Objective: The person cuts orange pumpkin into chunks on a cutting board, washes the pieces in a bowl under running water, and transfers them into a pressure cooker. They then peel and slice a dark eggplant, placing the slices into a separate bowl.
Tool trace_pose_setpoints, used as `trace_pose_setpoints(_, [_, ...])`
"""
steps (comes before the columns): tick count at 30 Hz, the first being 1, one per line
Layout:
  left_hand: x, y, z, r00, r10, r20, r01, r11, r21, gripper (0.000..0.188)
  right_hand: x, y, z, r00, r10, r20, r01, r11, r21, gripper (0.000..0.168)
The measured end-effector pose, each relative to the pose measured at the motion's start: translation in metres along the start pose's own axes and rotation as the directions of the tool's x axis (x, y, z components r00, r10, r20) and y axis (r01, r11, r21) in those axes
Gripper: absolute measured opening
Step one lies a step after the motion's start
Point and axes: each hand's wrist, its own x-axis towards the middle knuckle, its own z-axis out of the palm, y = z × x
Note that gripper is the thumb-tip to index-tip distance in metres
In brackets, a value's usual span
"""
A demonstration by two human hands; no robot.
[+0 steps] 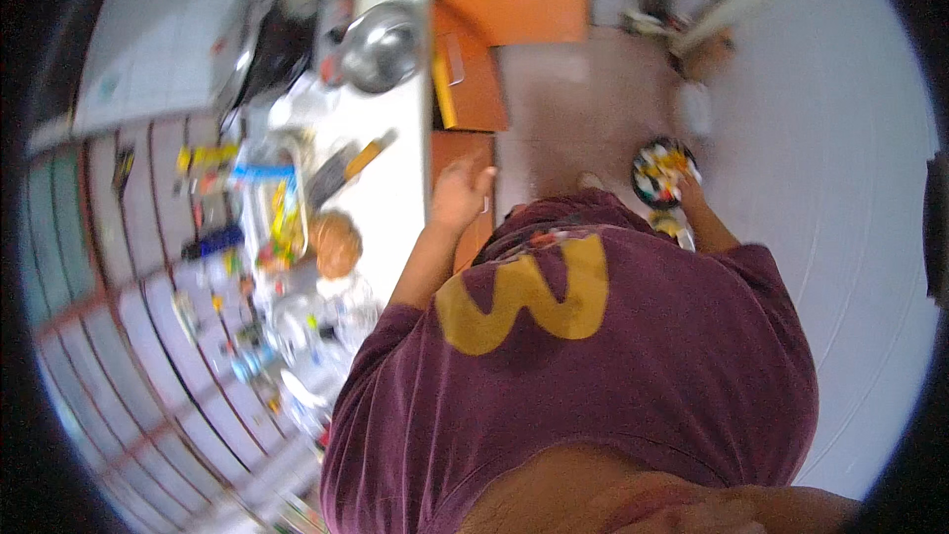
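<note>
My left hand [461, 191] is raised beside the counter edge, fingers apart, holding nothing that I can see. Low on the right, my right hand [689, 189] reaches to the rim of a round dark bin [657, 172] filled with mixed white, yellow and orange scraps. Blur hides whether its fingers grip anything. On the white countertop [400, 193] lies a dark-bladed cleaver [334, 174] with a yellowish handle. A brown rounded thing [337, 243] rests near it, and a shiny metal bowl [382, 47] stands farther along.
An orange cabinet door [471, 81] stands ajar below the counter. A basket [282, 200] with colourful packets and several bottles crowd the window side. Pipes [734, 0] run near the wall at the upper right. A yellowish container [667, 224] sits beside the bin.
</note>
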Motion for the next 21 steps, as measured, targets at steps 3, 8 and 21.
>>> trace_pose_setpoints(3, [-0.032,-0.006,-0.016,0.991,-0.079,-0.107,0.081,0.997,0.019,0.036,0.02,-0.022,-0.019,0.969,0.241,0.057,-0.227,0.955,-0.192,0.043])
trace_pose_setpoints(8, [-0.099,-0.053,-0.013,0.915,-0.217,-0.339,0.178,0.973,-0.144,0.036,0.069,-0.02,-0.045,0.976,0.14,-0.167,-0.175,0.961,-0.213,0.035])
trace_pose_setpoints(21, [-0.227,-0.139,-0.006,0.624,-0.623,-0.472,0.44,0.779,-0.446,0.042,0.099,-0.288,-0.018,0.94,-0.212,0.268,0.329,0.773,-0.543,0.025])
